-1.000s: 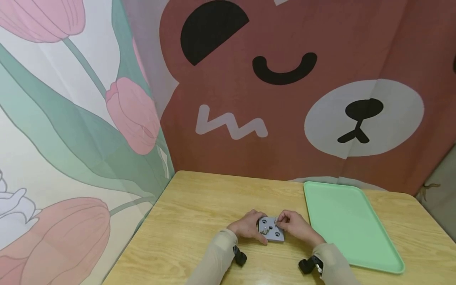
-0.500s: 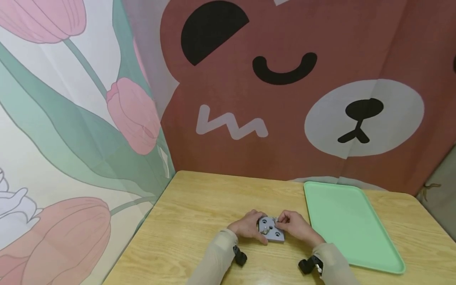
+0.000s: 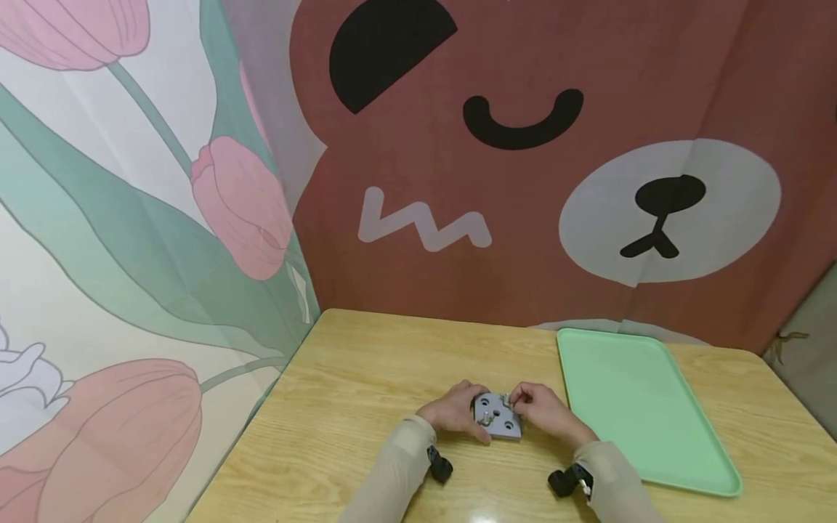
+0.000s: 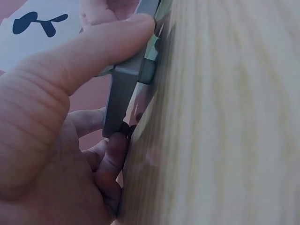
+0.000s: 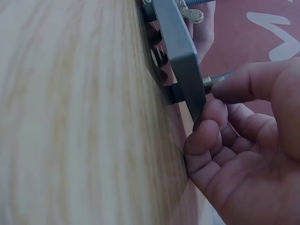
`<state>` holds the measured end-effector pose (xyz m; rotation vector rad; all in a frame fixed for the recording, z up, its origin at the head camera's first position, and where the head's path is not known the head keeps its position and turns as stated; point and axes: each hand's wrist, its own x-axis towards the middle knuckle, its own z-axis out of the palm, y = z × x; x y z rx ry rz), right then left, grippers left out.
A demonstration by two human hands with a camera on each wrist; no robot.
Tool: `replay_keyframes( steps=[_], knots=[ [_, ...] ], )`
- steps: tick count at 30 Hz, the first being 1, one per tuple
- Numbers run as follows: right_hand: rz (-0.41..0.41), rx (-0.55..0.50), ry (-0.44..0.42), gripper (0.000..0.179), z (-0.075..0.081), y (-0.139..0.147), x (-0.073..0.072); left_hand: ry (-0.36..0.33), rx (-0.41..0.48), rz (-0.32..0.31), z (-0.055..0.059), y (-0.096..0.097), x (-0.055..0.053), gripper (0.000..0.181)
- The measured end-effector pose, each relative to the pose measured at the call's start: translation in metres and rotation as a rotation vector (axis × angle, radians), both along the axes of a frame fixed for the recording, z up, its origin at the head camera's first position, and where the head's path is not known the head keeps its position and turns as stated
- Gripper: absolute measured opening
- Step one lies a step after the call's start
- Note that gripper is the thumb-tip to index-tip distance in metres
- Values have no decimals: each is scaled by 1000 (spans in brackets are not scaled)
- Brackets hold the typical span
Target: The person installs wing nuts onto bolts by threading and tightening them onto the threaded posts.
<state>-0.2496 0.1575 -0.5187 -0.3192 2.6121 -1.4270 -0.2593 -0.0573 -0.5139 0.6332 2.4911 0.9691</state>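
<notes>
A grey metal plate (image 3: pixel 502 430) with several round holes sits just over the wooden table, bolt heads (image 5: pixel 176 93) protruding beneath it. My left hand (image 3: pixel 454 412) grips its left side, thumb (image 4: pixel 117 40) along the near edge and fingers curled behind and under. A wing nut (image 3: pixel 485 419) sits on one upright bolt near the plate's left side. At the far right corner, my right hand (image 3: pixel 546 415) pinches a second wing nut (image 3: pixel 506 400) on another threaded bolt (image 5: pixel 224 76). In the right wrist view, thumb and forefinger partly hide this nut.
A light green tray (image 3: pixel 644 414) lies on the table to the right of my right forearm. The wooden table (image 3: pixel 366 370) meets a printed curtain (image 3: pixel 418 283) behind and at the left. Black wrist cameras (image 3: pixel 440 465) are strapped to both wrists.
My right fingertips have shifted slightly around the far wing nut, which shows a little more now. My left hand and the plate keep their places; the head view has tipped slightly.
</notes>
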Motion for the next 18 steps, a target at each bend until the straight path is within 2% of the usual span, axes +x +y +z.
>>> replay_keyframes(
  steps=[2, 8, 12, 18],
  knots=[
    [13, 2, 16, 3, 0, 1, -1, 0, -1, -1, 0, 0, 0, 75],
    [33, -16, 46, 19, -1, 2, -2, -5, -2, -2, 0, 0, -1, 75],
    [33, 16, 77, 15, -1, 1, -1, -2, -6, 0, 2, 0, 0, 75],
    [-21, 37, 17, 6, -1, -2, 2, -1, -7, 1, 1, 0, 1, 74]
  ],
)
